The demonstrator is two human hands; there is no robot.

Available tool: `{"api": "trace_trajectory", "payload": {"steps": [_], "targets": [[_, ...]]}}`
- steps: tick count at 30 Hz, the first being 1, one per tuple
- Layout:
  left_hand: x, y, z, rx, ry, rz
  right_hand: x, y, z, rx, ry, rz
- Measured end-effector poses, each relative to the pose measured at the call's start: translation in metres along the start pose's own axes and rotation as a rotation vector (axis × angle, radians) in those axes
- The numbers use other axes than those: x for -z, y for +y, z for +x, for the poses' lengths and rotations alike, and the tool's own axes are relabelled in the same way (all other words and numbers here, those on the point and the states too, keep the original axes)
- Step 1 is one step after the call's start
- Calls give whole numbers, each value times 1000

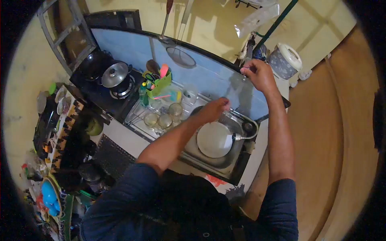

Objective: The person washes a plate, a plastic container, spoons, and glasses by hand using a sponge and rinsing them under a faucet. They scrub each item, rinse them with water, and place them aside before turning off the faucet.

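My right hand is raised at the wall behind the sink, its fingers pinched together near a small metal fitting; what they hold, if anything, is too small to name. My left hand hovers over the back edge of the sink with curled fingers, and their contents cannot be made out. Below it, a round white plate lies in the metal sink. A curved faucet reaches over the plate's right side. Several glasses stand on the drainboard left of the sink.
A green utensil holder and a green bottle stand behind the glasses. On the stove at the left sits a lidded pot. A strainer hangs on the wall. A patterned container is at the back right.
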State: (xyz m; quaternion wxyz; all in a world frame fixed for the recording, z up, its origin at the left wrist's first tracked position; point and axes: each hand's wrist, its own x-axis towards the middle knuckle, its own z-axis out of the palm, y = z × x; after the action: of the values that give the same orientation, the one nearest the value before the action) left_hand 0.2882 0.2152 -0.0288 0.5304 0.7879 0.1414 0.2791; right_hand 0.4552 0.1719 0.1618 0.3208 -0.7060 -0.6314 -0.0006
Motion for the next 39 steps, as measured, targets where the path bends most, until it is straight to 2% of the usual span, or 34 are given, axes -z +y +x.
{"api": "trace_trajectory", "payload": {"steps": [1,3,5,7,8,9,10,12,14,15,17,21,24,26,27,29,31,33,34,36,39], "targets": [[19,11,-1,3,-1,3,-1,-3,1,-51,-10,-18],[71,20,7,110,-160,272,-11,-11,4,-95,45,-102],[111,-9,8,-353,-13,-11,-18,-14,3,-145,96,-191],[162,20,10,-26,71,139,-26,-13,1,-127,212,-131],[186,12,15,-46,147,129,-29,-15,-5,-141,214,-130],[211,3,20,-69,222,117,-31,-19,-13,-54,353,-115],[237,-1,23,-3,252,164,-33,-24,-23,36,490,-103],[281,-15,29,62,276,208,-44,-25,-57,20,547,-123],[310,-43,32,-120,414,243,-67,-28,-97,-122,501,-61],[319,-53,32,-114,407,237,-81,-29,-116,-159,462,-31],[331,-74,29,20,417,288,-113,-28,-153,-269,379,56],[338,-134,33,1,408,147,-162,-30,-204,-455,280,161],[340,-148,31,85,378,213,-188,-38,-214,-519,209,159],[337,-135,27,267,341,492,-215,-38,-210,-529,158,219],[337,-143,27,264,335,490,-232,-35,-206,-530,105,282],[338,-165,27,168,359,577,-280,-19,-199,-392,46,332],[335,-161,24,161,337,588,-318,-16,-187,-453,-133,282],[333,-145,21,154,313,602,-364,-4,-180,-392,-204,263],[332,-128,19,189,314,557,-371,-5,-171,-398,-203,270],[326,-91,12,226,306,518,-381,-5,-155,-427,-509,267],[308,-47,-13,126,334,458,-376,-13,-150,-524,-555,336]]}}
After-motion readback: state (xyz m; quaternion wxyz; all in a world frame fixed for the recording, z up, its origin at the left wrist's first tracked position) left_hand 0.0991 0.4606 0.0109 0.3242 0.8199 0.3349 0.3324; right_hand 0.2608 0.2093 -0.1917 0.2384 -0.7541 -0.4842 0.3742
